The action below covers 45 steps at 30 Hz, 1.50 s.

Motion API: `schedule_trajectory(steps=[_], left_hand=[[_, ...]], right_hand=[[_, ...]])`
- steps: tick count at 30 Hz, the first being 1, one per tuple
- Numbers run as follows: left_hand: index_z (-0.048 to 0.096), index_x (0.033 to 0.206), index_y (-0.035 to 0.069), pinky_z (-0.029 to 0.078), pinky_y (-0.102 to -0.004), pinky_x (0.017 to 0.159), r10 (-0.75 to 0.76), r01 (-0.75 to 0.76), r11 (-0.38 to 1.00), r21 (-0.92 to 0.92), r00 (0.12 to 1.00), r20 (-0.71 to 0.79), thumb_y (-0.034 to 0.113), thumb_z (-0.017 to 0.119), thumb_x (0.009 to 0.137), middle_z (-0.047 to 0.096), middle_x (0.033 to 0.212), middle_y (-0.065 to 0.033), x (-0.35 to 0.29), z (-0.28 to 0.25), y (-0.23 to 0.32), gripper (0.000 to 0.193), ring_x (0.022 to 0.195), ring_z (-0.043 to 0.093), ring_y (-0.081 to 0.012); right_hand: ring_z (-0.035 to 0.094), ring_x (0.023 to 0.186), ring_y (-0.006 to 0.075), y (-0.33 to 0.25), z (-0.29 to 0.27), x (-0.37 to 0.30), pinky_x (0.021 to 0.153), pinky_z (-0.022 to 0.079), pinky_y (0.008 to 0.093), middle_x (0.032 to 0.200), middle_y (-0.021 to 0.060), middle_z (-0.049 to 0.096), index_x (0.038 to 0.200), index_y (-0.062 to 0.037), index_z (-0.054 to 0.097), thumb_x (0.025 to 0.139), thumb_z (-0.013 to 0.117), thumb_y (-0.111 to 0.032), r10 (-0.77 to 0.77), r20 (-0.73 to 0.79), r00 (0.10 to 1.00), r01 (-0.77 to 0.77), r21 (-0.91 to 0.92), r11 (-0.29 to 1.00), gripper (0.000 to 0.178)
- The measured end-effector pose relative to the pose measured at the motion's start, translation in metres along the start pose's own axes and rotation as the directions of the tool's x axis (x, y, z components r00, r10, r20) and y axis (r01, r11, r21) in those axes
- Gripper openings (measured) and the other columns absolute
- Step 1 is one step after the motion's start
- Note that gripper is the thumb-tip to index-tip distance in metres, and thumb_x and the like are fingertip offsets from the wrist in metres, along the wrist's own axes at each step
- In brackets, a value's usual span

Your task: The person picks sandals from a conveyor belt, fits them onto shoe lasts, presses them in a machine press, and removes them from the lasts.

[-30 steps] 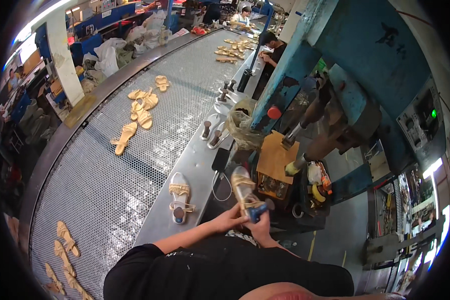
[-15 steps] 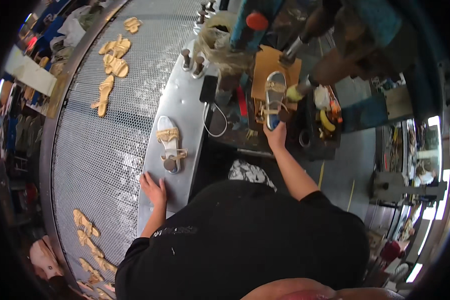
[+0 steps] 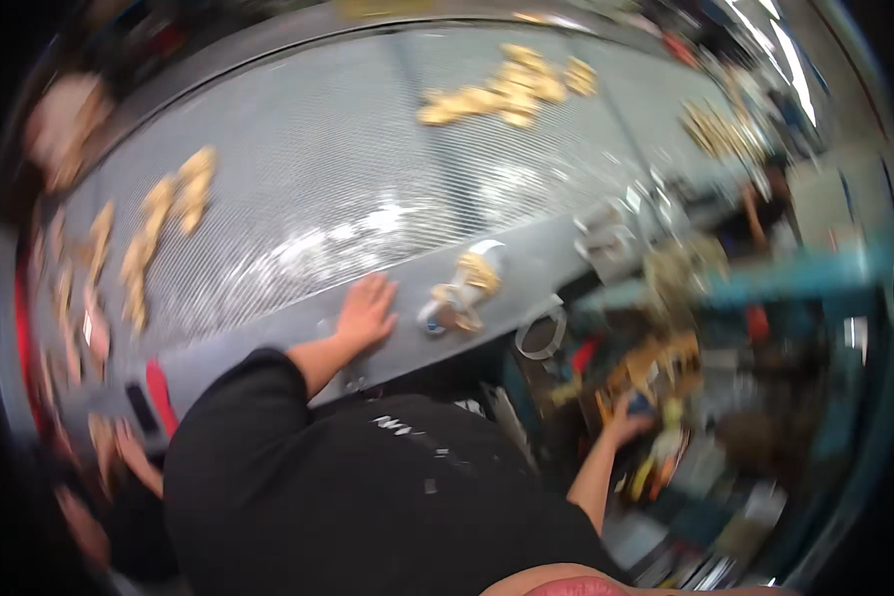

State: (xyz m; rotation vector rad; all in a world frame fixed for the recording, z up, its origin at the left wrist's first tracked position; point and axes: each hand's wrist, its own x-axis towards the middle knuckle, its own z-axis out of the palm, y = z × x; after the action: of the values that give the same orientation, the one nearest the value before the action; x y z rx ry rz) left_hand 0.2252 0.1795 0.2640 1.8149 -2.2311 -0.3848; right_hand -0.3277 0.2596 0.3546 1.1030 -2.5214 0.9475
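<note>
My left hand point(image 3: 368, 313) rests on the grey metal ledge point(image 3: 536, 263) with its fingers apart, holding nothing. Just right of it, on the ledge, lies a sandal point(image 3: 475, 278) with tan straps and a pale insole. Lower right, my right hand point(image 3: 626, 425) is closed around the end of another sandal point(image 3: 642, 404), whose dark blue end shows by the fingers. Motion blur smears that sandal's outline against the brown cardboard point(image 3: 670, 360) behind it.
Beyond the ledge runs a wide mesh conveyor point(image 3: 298, 159) bearing tan sandal uppers point(image 3: 512, 89) in groups. Blue-green machinery point(image 3: 815, 263) stands at right. At lower left, another person's hand point(image 3: 134, 452) is near a dark flat object point(image 3: 141, 407) and a red one point(image 3: 160, 395).
My view has swung to the left, so the conveyor now crosses the top and another person shows at lower left. My left hand stays on the ledge; my right hand remains beside the cardboard.
</note>
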Motion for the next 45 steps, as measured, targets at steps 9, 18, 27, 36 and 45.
schedule_trajectory(steps=[9, 18, 27, 36, 45], left_hand=[[0.038, 0.141, 0.010, 0.017, -0.0477, 0.115, 0.024, -0.026, 0.997, -0.074, 0.999, -0.022, 0.038, 0.059, 0.086, 0.028, 0.150, -0.0167, 0.002, 0.007, -0.012, 0.065, 0.141, 0.020, -0.0344], [0.045, 0.136, 0.010, 0.023, -0.0473, 0.113, 0.271, -0.263, 0.958, -0.119, 0.961, 0.058, 0.026, 0.070, 0.075, 0.030, 0.148, -0.0191, 0.003, -0.017, -0.044, 0.068, 0.138, 0.025, -0.0381], [0.024, 0.142, -0.009, 0.019, -0.0483, 0.113, -0.710, 0.745, 0.662, -0.080, 0.591, -0.383, 0.023, 0.068, 0.081, 0.028, 0.147, -0.0278, -0.031, -0.017, -0.304, 0.083, 0.136, 0.025, -0.0422], [0.053, 0.123, -0.007, 0.043, -0.0513, 0.096, -0.980, 0.991, 0.125, -0.050, 0.115, -0.160, 0.060, 0.043, 0.085, 0.052, 0.125, -0.0275, 0.015, -0.097, -0.464, 0.078, 0.115, 0.052, -0.0419], [0.054, 0.116, -0.005, 0.048, -0.0392, 0.088, -0.775, 0.625, 0.599, -0.500, 0.610, -0.167, 0.023, 0.066, 0.084, 0.063, 0.113, -0.0160, 0.037, -0.113, -0.418, 0.044, 0.103, 0.060, -0.0298]], right_hand=[[0.062, 0.093, 0.0435, -0.012, 0.009, 0.010, 0.079, 0.050, 0.0466, 0.102, 0.0319, 0.061, 0.114, 0.0154, 0.043, 0.081, 0.071, -0.043, 0.049, -0.099, 0.994, -0.063, -0.140, 0.988, 0.073], [0.052, 0.115, 0.0396, -0.053, 0.007, -0.004, 0.094, 0.043, 0.0448, 0.125, 0.0258, 0.051, 0.131, 0.0069, 0.036, 0.077, 0.073, -0.030, 0.343, -0.063, 0.937, -0.349, -0.120, 0.930, 0.076], [0.066, 0.080, 0.0200, -0.194, 0.020, -0.196, 0.075, 0.052, 0.0304, 0.084, 0.0081, 0.065, 0.097, -0.0041, 0.057, 0.079, 0.064, -0.008, 0.000, 0.591, 0.807, -0.274, 0.374, 0.886, 0.019], [0.030, 0.133, 0.0378, -0.283, 0.114, -0.264, 0.111, 0.028, 0.0396, 0.142, 0.0209, 0.030, 0.142, -0.0023, 0.018, 0.065, 0.081, -0.033, -0.224, 0.688, 0.690, 0.085, 0.231, 0.969, 0.105], [0.052, 0.111, 0.0354, -0.278, 0.115, -0.223, 0.095, 0.043, 0.0398, 0.120, 0.0198, 0.051, 0.133, -0.0037, 0.037, 0.062, 0.081, -0.021, -0.289, 0.609, 0.739, 0.069, 0.358, 0.931, 0.085]])
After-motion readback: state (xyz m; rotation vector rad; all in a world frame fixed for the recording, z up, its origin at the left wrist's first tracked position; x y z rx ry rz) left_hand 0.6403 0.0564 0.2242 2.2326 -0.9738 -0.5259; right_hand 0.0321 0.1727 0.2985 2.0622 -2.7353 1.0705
